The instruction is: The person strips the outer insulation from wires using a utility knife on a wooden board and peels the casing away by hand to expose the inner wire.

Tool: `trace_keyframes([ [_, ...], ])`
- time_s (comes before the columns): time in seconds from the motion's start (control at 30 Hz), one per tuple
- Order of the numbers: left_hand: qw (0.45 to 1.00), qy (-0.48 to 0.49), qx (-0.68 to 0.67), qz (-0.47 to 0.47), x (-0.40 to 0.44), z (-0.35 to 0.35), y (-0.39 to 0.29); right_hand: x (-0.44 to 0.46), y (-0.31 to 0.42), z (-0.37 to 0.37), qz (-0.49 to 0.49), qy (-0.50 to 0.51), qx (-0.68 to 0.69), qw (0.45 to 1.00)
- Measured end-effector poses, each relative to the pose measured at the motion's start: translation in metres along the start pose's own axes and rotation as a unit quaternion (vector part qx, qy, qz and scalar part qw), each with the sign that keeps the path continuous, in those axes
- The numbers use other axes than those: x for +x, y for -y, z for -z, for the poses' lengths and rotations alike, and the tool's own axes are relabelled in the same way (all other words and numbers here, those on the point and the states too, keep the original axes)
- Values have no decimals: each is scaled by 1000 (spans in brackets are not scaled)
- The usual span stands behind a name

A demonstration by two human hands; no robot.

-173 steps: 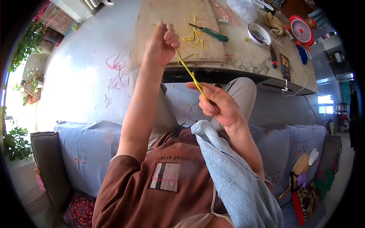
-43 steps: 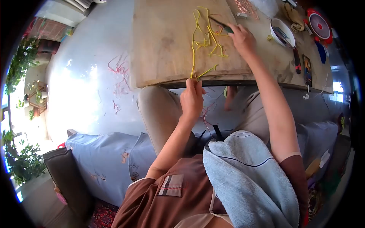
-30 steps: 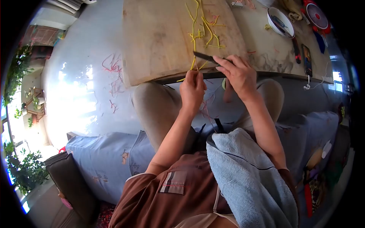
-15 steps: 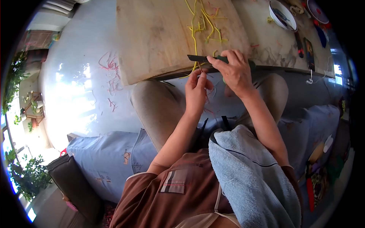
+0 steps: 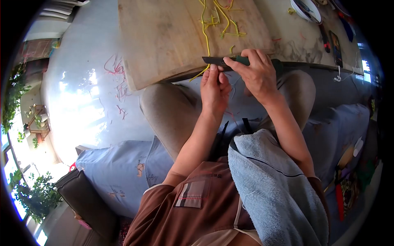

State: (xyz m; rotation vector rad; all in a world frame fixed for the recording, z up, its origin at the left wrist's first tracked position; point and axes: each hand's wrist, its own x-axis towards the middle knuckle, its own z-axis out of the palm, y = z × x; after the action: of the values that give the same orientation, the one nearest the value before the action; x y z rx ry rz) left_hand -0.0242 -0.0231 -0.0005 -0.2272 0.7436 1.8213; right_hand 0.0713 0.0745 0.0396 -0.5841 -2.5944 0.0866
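My right hand (image 5: 257, 76) is closed around the green handle of a knife (image 5: 213, 60), its dark flat blade pointing left over the board's near edge. Just under the blade, my left hand (image 5: 214, 88) is closed, thumb and fingers pinched at a yellow cord (image 5: 206, 36). This cord runs down the board and bends at my left fingertips, its loose end hanging to the lower left. More knotted yellow cords (image 5: 230, 28) lie farther up the board. My fingers hide the exact spot of the pinch.
The wooden board (image 5: 164, 41) lies across in front of my knees. Right of it are a white bowl (image 5: 305, 11) with tools and a phone (image 5: 335, 49). Red thread scraps (image 5: 117, 67) litter the floor at left. A blue towel (image 5: 275, 176) hangs over my front.
My left hand has risen slightly to just below the blade, at the yellow cord. The reddish strand seen earlier at its fingertips no longer shows there. My right hand still grips the knife.
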Motion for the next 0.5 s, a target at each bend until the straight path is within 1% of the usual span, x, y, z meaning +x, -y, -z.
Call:
trace_keyframes([
  [0.27, 1000, -12, -5, -1, -2, -3, 0, -7, 9, -14, -47, -36, 13, 998],
  [0.47, 1000, -19, -2, 0, -1, -2, 0, -7, 10, -17, -30, -86, -9, 996],
  [0.5, 1000, -14, -4, -1, 0, -1, 0, -6, 10, -16, -32, -81, -12, 996],
])
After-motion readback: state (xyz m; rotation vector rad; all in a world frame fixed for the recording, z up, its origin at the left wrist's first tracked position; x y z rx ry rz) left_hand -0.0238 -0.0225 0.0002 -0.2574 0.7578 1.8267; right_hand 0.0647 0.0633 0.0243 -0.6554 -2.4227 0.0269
